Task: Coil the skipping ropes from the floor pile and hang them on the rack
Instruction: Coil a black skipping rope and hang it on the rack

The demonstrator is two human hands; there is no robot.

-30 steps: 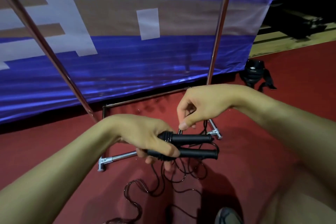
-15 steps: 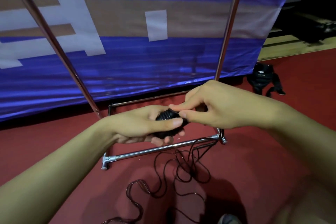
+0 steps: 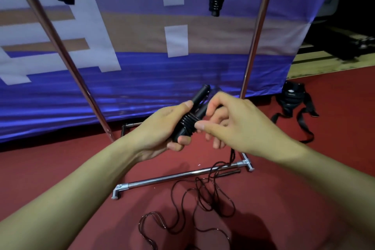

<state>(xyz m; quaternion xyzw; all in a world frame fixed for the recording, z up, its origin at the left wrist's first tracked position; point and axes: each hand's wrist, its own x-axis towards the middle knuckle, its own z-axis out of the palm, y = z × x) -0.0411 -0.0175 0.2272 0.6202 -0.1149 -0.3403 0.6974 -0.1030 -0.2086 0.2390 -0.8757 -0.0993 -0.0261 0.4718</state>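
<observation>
Head view: the left hand [image 3: 162, 128] is wrapped round the two black ribbed plastic skipping-rope handles [image 3: 189, 116], held together and pointing toward one o'clock. The right hand [image 3: 229, 126] sits just at three o'clock of them, fingers loosely curled, thumb tip touching the ribbed part; I cannot tell whether it pinches the cord. The thin dark cord [image 3: 203, 205] trails down at six o'clock in loose loops on the red floor [image 3: 50, 168], crossing the chrome rack base bar [image 3: 172, 177]. It looks light and limp, prone to tangling; the stiff handles seem the best hold.
</observation>
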